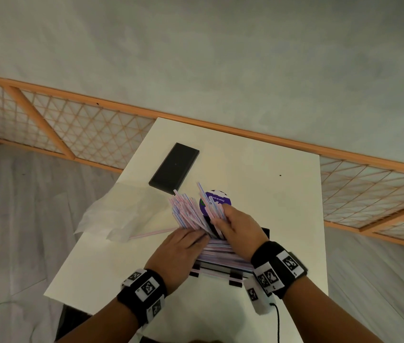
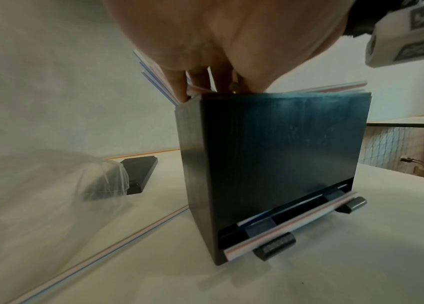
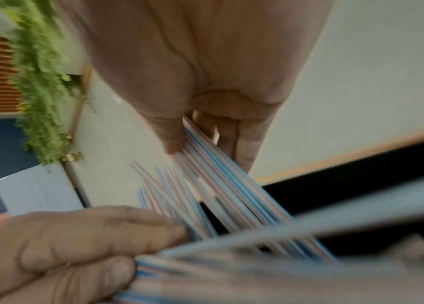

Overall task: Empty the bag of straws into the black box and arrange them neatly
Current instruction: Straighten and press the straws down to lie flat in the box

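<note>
A black box (image 1: 223,268) stands near the table's front edge, with striped straws (image 1: 188,211) fanning up and away out of its open top. More straws lie flat across the box. My right hand (image 1: 222,219) pinches a bunch of the upright straws (image 3: 231,185) between thumb and fingers. My left hand (image 1: 202,237) grips straws at the box's left rim (image 2: 193,96). The left wrist view shows the box's front wall (image 2: 270,164) and one straw (image 2: 291,222) lying in the slot at its foot. The inside of the box is hidden.
An empty clear plastic bag (image 1: 121,211) lies left of the box, and a stray straw (image 1: 151,232) lies beside it. The flat black lid (image 1: 173,167) sits farther back. A round purple label (image 1: 218,198) shows behind the straws. The table's left edge (image 1: 84,238) is close.
</note>
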The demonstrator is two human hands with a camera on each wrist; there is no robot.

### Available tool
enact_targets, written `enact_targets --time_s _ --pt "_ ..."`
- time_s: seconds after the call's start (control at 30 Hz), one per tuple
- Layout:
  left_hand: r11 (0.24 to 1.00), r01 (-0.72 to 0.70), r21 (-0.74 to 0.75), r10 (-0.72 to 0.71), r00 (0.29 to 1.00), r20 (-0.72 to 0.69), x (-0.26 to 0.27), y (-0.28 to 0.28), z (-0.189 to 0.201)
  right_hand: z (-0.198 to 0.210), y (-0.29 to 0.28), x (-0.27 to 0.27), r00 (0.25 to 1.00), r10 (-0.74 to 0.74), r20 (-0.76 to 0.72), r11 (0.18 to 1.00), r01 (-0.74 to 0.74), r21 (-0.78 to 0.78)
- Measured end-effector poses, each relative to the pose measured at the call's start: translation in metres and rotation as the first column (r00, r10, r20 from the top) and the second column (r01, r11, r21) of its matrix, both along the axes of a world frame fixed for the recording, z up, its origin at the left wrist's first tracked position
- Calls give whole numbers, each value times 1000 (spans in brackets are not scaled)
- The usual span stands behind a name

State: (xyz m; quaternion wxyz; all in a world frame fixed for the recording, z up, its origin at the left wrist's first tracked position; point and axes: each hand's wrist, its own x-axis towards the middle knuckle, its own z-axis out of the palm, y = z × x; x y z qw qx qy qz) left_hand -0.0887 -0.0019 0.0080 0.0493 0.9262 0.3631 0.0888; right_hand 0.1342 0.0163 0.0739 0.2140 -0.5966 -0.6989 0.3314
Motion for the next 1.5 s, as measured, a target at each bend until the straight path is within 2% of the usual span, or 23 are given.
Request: enact_targets --time_s 0.1,0.2,0.3,0.4,0.5,0.63,0.77,0.87,0.93,1.03,1.2,1.37,1.5 --pt "999 3 -32 -4 1000 -20 3 4 1 27 -3 -1 994 81 79 990 -89 107" --pt "998 -17 -66 16 1000 -20 5 6 4 46 -5 0 965 138 224 981 -164 106" --pt "992 -37 -119 50 993 109 4 7 12 45 -8 -1 914 203 351 973 -228 30" --pt "973 -126 -195 177 946 273 1 6 21 30 -10 -3 858 256 444 965 -256 -61" --pt "944 -221 -244 290 908 301 -6 5 26 12 -9 -8 857 265 442 964 -244 -104" --pt "868 -332 -370 447 846 290 -20 3 26 1 -10 -10 892 249 378 969 -228 -99" --pt "780 -376 -501 577 743 340 -29 -3 30 -2 -12 -3 903 214 372 977 -197 -84" --pt "688 -412 -597 688 632 357 -27 -9 39 -9 -12 1 902 224 369 970 -170 -173" --pt "657 -397 -641 716 595 365 -23 -12 44 -16 -14 1 904 239 356 960 -165 -227" --pt "675 -343 -653 685 621 382 -17 -14 45 -23 -17 -2 915 233 330 953 -148 -263" --pt "766 -334 -549 556 774 304 -8 -18 37 -27 -14 -5 898 245 367 952 -151 -267" --pt "802 -329 -498 512 809 289 -9 -17 31 -29 -13 -10 837 258 482 966 -225 -127" --pt "806 -319 -499 498 821 280 -9 -21 30 -29 -14 -12 875 236 422 971 -200 -127"
